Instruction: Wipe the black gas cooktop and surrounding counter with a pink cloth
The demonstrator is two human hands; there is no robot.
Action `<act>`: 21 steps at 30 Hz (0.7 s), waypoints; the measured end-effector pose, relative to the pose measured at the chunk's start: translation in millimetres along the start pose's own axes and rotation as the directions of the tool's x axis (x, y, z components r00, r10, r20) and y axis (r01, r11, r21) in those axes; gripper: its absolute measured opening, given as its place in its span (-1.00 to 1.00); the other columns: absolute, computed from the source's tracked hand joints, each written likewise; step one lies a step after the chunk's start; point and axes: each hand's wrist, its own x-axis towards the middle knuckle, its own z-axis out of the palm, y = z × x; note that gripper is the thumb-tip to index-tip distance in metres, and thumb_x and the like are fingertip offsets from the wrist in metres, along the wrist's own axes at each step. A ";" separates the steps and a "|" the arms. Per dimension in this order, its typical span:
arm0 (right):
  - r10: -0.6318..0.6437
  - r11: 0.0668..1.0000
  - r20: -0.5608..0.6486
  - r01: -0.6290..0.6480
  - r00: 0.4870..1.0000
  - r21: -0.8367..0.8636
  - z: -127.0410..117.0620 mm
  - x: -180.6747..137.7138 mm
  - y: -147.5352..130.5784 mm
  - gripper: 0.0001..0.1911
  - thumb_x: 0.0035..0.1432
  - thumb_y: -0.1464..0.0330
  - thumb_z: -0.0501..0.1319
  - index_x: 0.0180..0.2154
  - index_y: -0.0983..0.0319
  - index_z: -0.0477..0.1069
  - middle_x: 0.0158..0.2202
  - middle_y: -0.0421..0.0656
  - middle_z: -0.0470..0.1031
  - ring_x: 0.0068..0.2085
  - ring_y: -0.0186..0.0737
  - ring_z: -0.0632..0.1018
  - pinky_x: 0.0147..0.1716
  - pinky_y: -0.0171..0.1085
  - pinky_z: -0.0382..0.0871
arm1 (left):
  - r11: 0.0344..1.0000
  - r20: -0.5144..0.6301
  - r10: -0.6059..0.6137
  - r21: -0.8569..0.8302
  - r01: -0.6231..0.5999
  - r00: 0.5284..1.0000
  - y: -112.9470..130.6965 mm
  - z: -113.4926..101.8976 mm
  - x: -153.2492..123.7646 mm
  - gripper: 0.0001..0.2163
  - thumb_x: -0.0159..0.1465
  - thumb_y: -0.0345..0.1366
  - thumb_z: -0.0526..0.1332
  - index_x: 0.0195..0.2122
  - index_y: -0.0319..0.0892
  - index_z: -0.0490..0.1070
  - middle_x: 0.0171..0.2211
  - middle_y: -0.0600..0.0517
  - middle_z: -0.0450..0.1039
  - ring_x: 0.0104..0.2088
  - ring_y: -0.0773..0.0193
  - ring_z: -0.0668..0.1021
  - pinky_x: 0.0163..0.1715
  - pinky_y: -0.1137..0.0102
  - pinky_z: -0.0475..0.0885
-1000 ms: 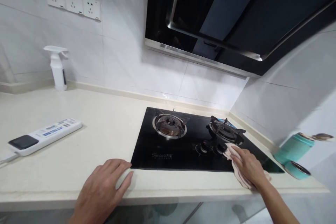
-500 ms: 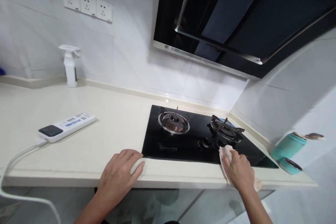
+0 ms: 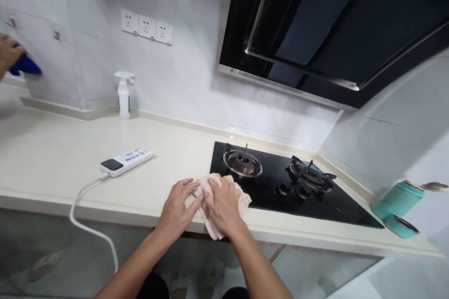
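Right hand (image 3: 223,205) is closed over the bunched pale cloth (image 3: 211,224), while the left hand (image 3: 178,208) lies at the cloth's left side with thumb and fingers parted; whether it grips anything cannot be told. The cloth lies over the near left corner of the black gas cooktop (image 3: 263,196) and the adjoining countertop (image 3: 175,149), its lower end reaching the front edge. A white power strip (image 3: 126,162) and spray bottle (image 3: 124,100) stand to the left, and another person's hand (image 3: 10,53) holds a blue cloth (image 3: 28,66) at far left.
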 end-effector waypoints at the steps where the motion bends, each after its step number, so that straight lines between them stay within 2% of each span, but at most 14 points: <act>1: -0.050 0.986 -0.023 0.053 0.999 0.155 2.9 0.4 1.6 -0.50 0.45 0.15 0.00 0.33 0.10 0.27 0.30 0.04 0.29 0.23 0.17 0.36 0.18 0.20 0.24 | 1.000 -0.020 -0.014 -0.010 0.014 1.000 0.3 -3.3 2.2 -0.70 0.42 -0.13 0.13 0.08 -0.10 0.46 0.10 -0.15 0.46 0.15 0.03 0.50 0.14 0.08 0.46; 3: -0.067 0.893 -0.122 0.115 0.990 0.435 -1.1 -0.6 19.2 -0.47 0.46 0.14 -0.06 0.36 0.10 0.20 0.33 -0.01 0.28 0.22 0.00 0.41 0.20 0.04 0.31 | 1.000 0.014 -0.029 0.004 0.028 0.999 7.0 -9.4 7.3 -0.70 0.40 -0.13 0.15 0.07 -0.10 0.47 0.14 -0.16 0.44 0.18 0.00 0.48 0.17 0.03 0.43; 5: 0.024 0.837 -0.259 0.122 0.966 0.534 -17.5 -4.4 52.3 -0.51 0.44 0.12 -0.04 0.26 0.14 0.31 0.27 0.00 0.32 0.17 -0.08 0.47 0.15 -0.07 0.38 | 0.998 0.133 -0.041 0.046 0.035 0.990 21.2 -11.6 13.5 -0.69 0.36 -0.13 0.18 0.06 -0.09 0.50 0.19 -0.16 0.42 0.24 -0.05 0.43 0.22 -0.01 0.38; 7: 0.096 0.906 -0.361 0.069 0.927 0.418 -40.9 -11.8 93.9 -0.57 0.39 0.07 0.04 0.02 0.17 0.49 0.18 0.02 0.40 0.18 -0.04 0.45 0.16 -0.07 0.36 | 0.993 0.285 -0.083 0.108 0.054 0.955 39.3 -7.3 20.7 -0.64 0.32 -0.11 0.21 0.08 -0.10 0.51 0.27 -0.18 0.36 0.32 -0.14 0.34 0.30 -0.07 0.27; 9: 0.108 0.972 -0.293 -0.038 0.950 0.234 -62.8 -22.9 134.9 -0.53 0.39 0.03 -0.02 -0.06 0.16 0.52 0.06 -0.01 0.48 0.10 -0.06 0.50 0.11 -0.09 0.40 | 0.979 0.416 -0.171 0.174 0.106 0.893 57.2 3.6 28.0 -0.51 0.27 -0.03 0.26 0.18 -0.08 0.47 0.37 -0.22 0.23 0.39 -0.29 0.21 0.34 -0.20 0.12; 11: 0.133 0.982 -0.242 -0.094 0.961 0.166 -75.2 -35.7 167.7 -0.53 0.36 0.04 -0.01 -0.09 0.18 0.53 -0.02 -0.02 0.53 0.01 -0.05 0.54 0.06 -0.06 0.42 | 0.964 0.505 -0.250 0.214 0.161 0.826 72.3 18.8 33.6 -0.33 0.20 0.06 0.30 0.32 -0.04 0.35 0.45 -0.24 0.06 0.43 -0.46 0.06 0.33 -0.32 0.00; 13: 0.142 0.985 -0.209 -0.118 0.967 0.127 -75.1 -46.9 188.7 -0.55 0.32 0.06 0.02 -0.12 0.19 0.54 -0.06 -0.01 0.54 -0.01 -0.01 0.55 0.07 0.00 0.41 | 0.961 0.548 -0.265 0.219 0.170 0.793 84.2 35.5 36.3 -0.24 0.17 0.11 0.31 0.38 0.00 0.27 0.49 -0.24 -0.05 0.43 -0.58 -0.04 0.30 -0.40 -0.08; 17: 0.141 0.990 -0.194 -0.134 0.971 0.051 -52.8 -58.4 205.9 -0.56 0.28 0.10 0.03 -0.10 0.22 0.53 -0.03 0.05 0.51 0.06 0.10 0.50 0.15 0.15 0.33 | 0.987 0.571 -0.135 0.150 0.059 0.810 101.1 66.2 35.2 -0.32 0.20 0.14 0.26 0.32 0.05 0.33 0.46 -0.20 0.02 0.40 -0.57 0.02 0.29 -0.42 -0.13; 21: 0.116 0.991 -0.178 -0.126 0.977 -0.049 -35.6 -60.3 220.4 -0.57 0.33 0.11 -0.02 -0.04 0.19 0.48 0.03 0.04 0.48 0.10 0.07 0.48 0.14 0.15 0.35 | 0.997 0.581 -0.030 0.073 -0.016 0.813 107.3 93.7 40.0 -0.35 0.21 0.16 0.25 0.30 0.08 0.34 0.43 -0.18 0.05 0.40 -0.53 0.03 0.29 -0.41 -0.13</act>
